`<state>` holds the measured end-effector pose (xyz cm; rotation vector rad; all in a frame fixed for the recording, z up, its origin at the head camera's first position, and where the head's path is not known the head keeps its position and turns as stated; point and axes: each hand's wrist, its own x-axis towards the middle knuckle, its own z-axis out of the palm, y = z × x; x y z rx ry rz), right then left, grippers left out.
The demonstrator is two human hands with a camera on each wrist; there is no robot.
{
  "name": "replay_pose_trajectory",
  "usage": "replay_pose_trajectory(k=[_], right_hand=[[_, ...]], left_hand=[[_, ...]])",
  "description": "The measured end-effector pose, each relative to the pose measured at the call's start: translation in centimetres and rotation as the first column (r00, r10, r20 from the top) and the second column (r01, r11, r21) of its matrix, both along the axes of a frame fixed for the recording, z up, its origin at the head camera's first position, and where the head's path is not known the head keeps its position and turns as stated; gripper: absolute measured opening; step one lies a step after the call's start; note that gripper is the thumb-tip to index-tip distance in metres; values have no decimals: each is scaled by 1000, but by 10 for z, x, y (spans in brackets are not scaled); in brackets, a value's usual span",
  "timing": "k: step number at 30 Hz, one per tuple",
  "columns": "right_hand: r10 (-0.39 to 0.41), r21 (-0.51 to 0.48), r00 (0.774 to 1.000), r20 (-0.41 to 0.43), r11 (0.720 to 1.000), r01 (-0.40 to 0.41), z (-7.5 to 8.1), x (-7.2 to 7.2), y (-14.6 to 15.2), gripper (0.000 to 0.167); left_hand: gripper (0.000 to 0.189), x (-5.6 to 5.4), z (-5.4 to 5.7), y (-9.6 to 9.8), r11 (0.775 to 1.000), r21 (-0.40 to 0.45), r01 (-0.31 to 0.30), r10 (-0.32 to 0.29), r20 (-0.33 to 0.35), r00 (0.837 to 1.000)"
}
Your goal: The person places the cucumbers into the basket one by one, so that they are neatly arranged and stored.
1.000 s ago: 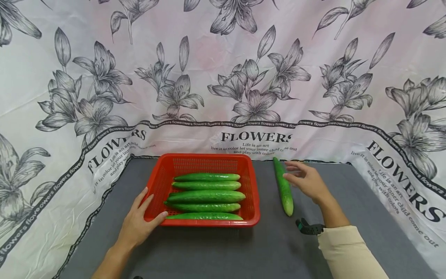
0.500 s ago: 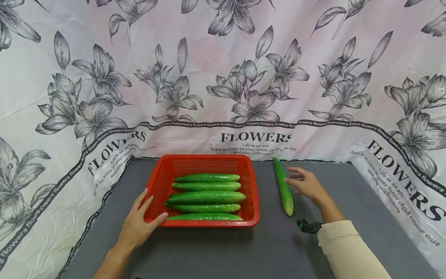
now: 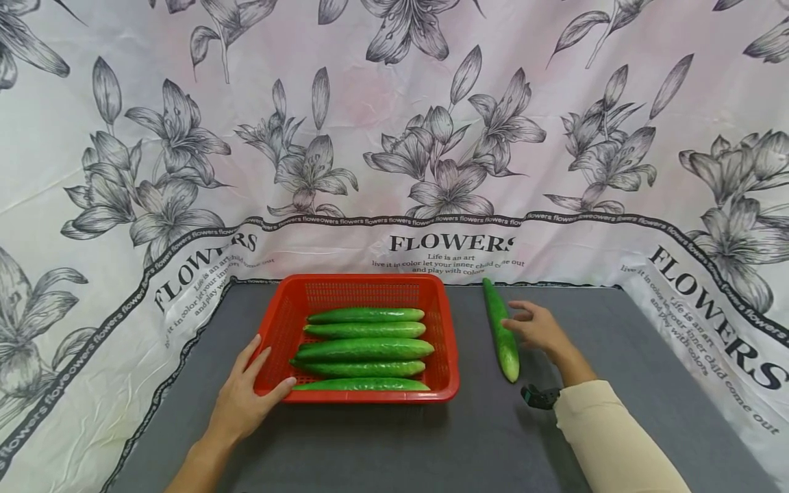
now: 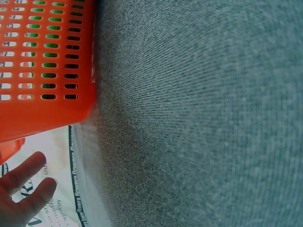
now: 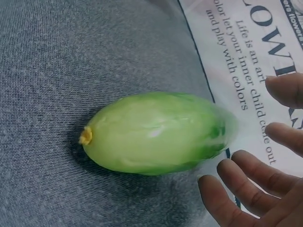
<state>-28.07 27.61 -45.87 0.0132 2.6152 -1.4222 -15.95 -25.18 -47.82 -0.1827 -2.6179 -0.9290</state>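
A red plastic basket (image 3: 452, 342) holds several green cucumbers (image 3: 366, 348) laid side by side, crosswise. My left hand (image 3: 240, 404) rests at its near left corner, fingers spread along the left side and thumb on the front rim. Right of the basket, a single cucumber (image 3: 507, 352) lies lengthwise on the table, its pale end toward me. My right hand (image 3: 538, 329) is just to the right of that cucumber, with thumb and fingertips at its side. In the right wrist view, the right fingers (image 5: 251, 172) are spread apart near the cucumber's far part, with nothing gripped.
The grey cloth-covered table (image 3: 394, 452) extends around the basket. Behind and at both sides hangs a white curtain (image 3: 345, 246) printed with flowers and lettering, its lower edge meeting the tabletop. A dark strap device (image 3: 540, 396) sits at the right wrist.
My right hand has lowered slightly toward the lone cucumber and its fingers have drawn in a little. The left hand, basket and cucumbers stay put.
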Motion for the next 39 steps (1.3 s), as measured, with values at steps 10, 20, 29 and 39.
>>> replay_pose_trajectory(k=[10, 20, 29, 39], right_hand=[[-5, 101, 999, 43, 995, 1, -12, -12, -5, 70], [-56, 108, 993, 108, 993, 44, -16, -18, -8, 80], [-93, 177, 990, 109, 982, 73, -14, -16, -13, 79], [-126, 186, 987, 97, 977, 106, -14, -11, -16, 75]], left_hand=[[72, 1, -1, -1, 1000, 3, -3, 3, -8, 1000], [72, 1, 1, 0, 1000, -4, -1, 1, 4, 1000], [73, 0, 1, 0, 1000, -1, 4, -4, 2, 1000], [72, 0, 0, -1, 1000, -2, 3, -3, 5, 1000]])
